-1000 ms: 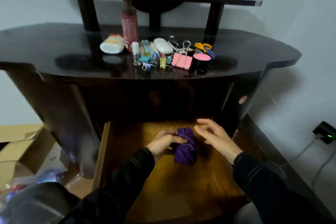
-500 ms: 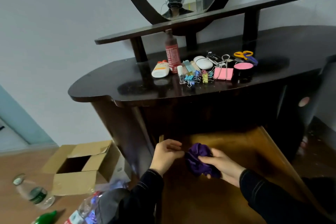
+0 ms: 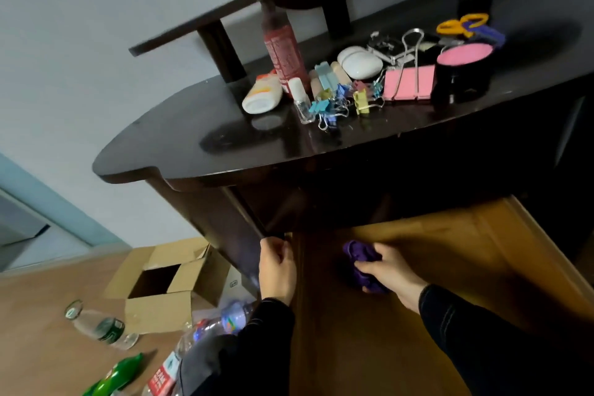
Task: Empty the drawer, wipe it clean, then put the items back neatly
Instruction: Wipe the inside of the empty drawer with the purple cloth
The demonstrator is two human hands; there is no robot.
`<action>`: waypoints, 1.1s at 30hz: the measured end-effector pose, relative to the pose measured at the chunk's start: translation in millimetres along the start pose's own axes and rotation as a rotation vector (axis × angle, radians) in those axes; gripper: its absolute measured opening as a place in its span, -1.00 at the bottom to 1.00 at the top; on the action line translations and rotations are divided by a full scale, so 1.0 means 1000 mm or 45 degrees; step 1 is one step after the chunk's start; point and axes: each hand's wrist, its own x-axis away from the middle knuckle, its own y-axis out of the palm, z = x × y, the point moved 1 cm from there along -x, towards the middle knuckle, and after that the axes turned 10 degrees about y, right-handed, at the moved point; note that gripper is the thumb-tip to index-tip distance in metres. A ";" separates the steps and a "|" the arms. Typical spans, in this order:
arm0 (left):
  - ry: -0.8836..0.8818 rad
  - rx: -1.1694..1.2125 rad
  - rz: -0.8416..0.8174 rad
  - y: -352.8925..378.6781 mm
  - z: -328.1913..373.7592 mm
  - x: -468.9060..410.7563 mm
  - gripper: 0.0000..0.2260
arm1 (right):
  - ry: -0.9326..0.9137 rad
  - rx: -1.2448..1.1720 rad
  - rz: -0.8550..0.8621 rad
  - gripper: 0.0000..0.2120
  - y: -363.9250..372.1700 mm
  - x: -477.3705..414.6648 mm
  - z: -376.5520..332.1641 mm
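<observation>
The wooden drawer [image 3: 456, 267] stands pulled out below the dark dresser top, with nothing in it but the cloth. My right hand [image 3: 389, 270] grips a crumpled purple cloth [image 3: 358, 259] against the drawer floor near its back left. My left hand [image 3: 277, 267] holds the drawer's left wall with curled fingers. On the dresser top [image 3: 180, 145] lie the drawer's items: a red bottle [image 3: 283, 51], a white tube [image 3: 262, 95], several coloured binder clips [image 3: 337, 103], a big pink clip [image 3: 408, 80], a white case [image 3: 361, 63], a black and pink tape roll [image 3: 463, 72], yellow scissors [image 3: 463, 24].
An open cardboard box [image 3: 167, 283] sits on the floor left of the dresser. Plastic bottles [image 3: 99, 325] and a green bottle [image 3: 112, 378] lie near it. A mirror and a narrow shelf [image 3: 199, 26] rise behind the dresser top.
The view swung left and tilted. My right hand took the cloth alone and moved it onto the drawer floor. My left hand let go of the cloth and went to the drawer's left wall.
</observation>
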 end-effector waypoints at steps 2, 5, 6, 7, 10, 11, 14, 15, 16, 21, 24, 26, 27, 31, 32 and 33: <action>0.042 -0.069 0.002 0.001 -0.003 0.001 -0.86 | -0.065 0.050 -0.005 -0.63 0.002 -0.020 -0.002; 0.078 -0.117 0.020 0.001 -0.003 0.001 -0.89 | -0.175 0.127 0.038 -0.69 0.012 -0.051 -0.007; 0.092 -0.122 0.026 0.001 -0.001 0.001 -0.90 | -0.205 0.155 0.055 -0.77 0.017 -0.060 -0.008; 0.106 -0.125 0.034 0.001 0.000 0.000 -0.90 | -0.220 0.166 0.071 -0.81 0.024 -0.069 -0.011; 0.118 -0.135 0.054 0.003 0.003 0.000 -0.90 | -0.205 0.080 0.106 -0.68 0.044 -0.085 -0.021; 0.111 -0.141 0.059 0.003 0.003 0.000 -0.89 | -0.198 0.051 0.133 -0.67 0.049 -0.089 -0.023; 0.135 -0.164 0.072 0.005 0.007 -0.002 -0.90 | -0.206 0.013 0.247 -0.71 0.065 -0.096 -0.024; 0.152 -0.178 0.075 0.005 0.008 -0.003 -0.90 | -0.207 0.013 0.277 -0.72 0.069 -0.097 -0.024; 0.163 -0.193 0.076 0.005 0.009 -0.002 -0.90 | -0.207 0.032 0.297 -0.72 0.074 -0.097 -0.024; 0.130 -0.212 0.066 0.004 0.013 0.000 -0.88 | -0.218 0.118 0.223 -0.59 0.085 -0.100 -0.016; 0.128 -0.240 0.087 0.006 0.017 0.003 -0.88 | -0.154 0.017 0.250 -0.59 0.083 -0.097 -0.020; 0.128 -0.249 0.096 0.007 0.016 0.002 -0.88 | -0.141 -0.070 0.329 -0.67 0.083 -0.095 -0.026; 0.126 -0.255 0.094 0.007 0.013 0.001 -0.88 | -0.160 -0.067 0.353 -0.70 0.085 -0.093 -0.027; 0.118 -0.253 0.103 0.006 0.011 0.000 -0.86 | -0.270 0.126 0.221 -0.64 0.092 -0.087 -0.019; 0.113 -0.263 0.109 0.005 0.012 0.000 -0.86 | -0.270 0.183 0.204 -0.60 0.090 -0.087 -0.016; 0.112 -0.267 0.110 0.005 0.013 0.000 -0.86 | -0.259 0.233 0.193 -0.57 0.086 -0.088 -0.014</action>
